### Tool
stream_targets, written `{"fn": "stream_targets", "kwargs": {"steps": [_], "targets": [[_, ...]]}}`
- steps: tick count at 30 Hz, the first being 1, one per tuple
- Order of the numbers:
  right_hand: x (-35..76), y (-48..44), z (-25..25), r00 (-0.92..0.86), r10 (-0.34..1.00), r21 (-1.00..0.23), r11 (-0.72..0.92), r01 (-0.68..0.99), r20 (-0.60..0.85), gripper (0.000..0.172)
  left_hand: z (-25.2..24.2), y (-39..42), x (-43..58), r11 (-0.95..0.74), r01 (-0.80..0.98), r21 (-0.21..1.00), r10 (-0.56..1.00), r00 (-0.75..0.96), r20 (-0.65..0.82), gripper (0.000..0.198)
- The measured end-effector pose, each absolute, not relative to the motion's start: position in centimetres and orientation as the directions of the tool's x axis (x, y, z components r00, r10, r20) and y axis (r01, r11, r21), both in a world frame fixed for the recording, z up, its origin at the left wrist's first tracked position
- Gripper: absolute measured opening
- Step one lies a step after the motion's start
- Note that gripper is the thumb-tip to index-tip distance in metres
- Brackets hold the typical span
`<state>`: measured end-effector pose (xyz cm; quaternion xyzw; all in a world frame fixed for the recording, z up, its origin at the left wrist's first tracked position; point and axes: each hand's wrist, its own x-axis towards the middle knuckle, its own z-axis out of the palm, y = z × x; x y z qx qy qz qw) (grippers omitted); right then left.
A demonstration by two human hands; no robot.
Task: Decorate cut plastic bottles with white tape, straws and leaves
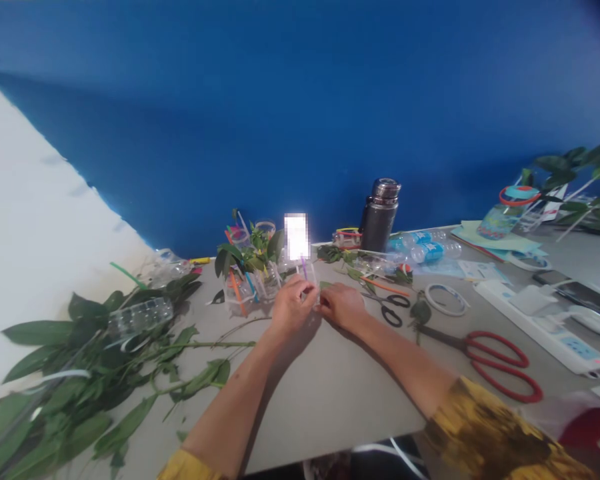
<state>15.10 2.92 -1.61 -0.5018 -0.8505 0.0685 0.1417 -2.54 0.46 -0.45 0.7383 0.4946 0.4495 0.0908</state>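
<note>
My left hand (295, 303) and my right hand (343, 307) meet low over the middle of the table, their fingertips close together. Both are closed, with fingers curled inward; what is pinched between them is too small and blurred to make out. Just behind the fingertips stands a clear plastic piece (309, 272), with a thin purple strip (304, 267) rising from it. To the left of my left hand, clear plastic cups hold leafy sprigs (260, 243), with an orange strip (237, 293) and a blue strip (253, 285) on them. A pixelated white patch hides part of the background.
Cut leafy branches (80, 380) and a clear plastic tray (140, 318) cover the left side. Rightward lie black scissors (393, 310), red-handled scissors (500, 360), a tape roll (446, 300) and a power strip (545, 327). A dark thermos (380, 217) and plastic bottles (435, 250) stand or lie behind.
</note>
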Motion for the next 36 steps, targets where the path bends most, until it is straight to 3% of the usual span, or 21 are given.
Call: {"fn": "stream_targets", "kwargs": {"steps": [6, 14, 16, 20, 23, 30, 36], "targets": [[15.5, 3.3, -1.6, -0.437, 0.892, -0.346, 0.448, 0.825, 0.114, 0.030, -0.3, 0.6, -3.0, -0.485, 0.651, 0.583, 0.819, 0.106, 0.563, 0.020], [15.4, 3.5, -2.0, -0.351, 0.919, -0.455, 0.395, 0.798, 0.182, 0.032, 0.1, 0.8, -3.3, -0.514, 0.621, 0.592, 0.815, 0.139, 0.562, 0.022], [15.4, 3.8, -2.4, -0.331, 0.919, -0.512, 0.394, 0.763, 0.215, 0.045, 0.2, 0.9, -3.4, -0.508, 0.610, 0.608, 0.822, 0.133, 0.554, 0.021], [15.6, 4.5, -3.2, -0.361, 0.901, -0.637, 0.428, 0.642, 0.241, 0.086, 0.3, 1.0, -3.8, -0.525, 0.595, 0.608, 0.819, 0.162, 0.550, 0.017], [15.7, 4.9, -3.7, -0.405, 0.883, -0.689, 0.447, 0.570, 0.237, 0.101, 0.2, 1.0, -3.9, -0.573, 0.584, 0.575, 0.790, 0.205, 0.578, 0.017], [15.5, 6.2, -4.8, -0.434, 0.870, -0.829, 0.412, 0.379, 0.233, 0.108, 0.3, 0.9, -4.0, -0.616, 0.587, 0.525, 0.755, 0.251, 0.606, 0.014], [15.0, 6.9, -5.2, -0.425, 0.861, -0.845, 0.432, 0.317, 0.280, 0.093, 0.4, 0.8, -4.6, -0.611, 0.673, 0.417, 0.739, 0.295, 0.606, 0.012]]}}
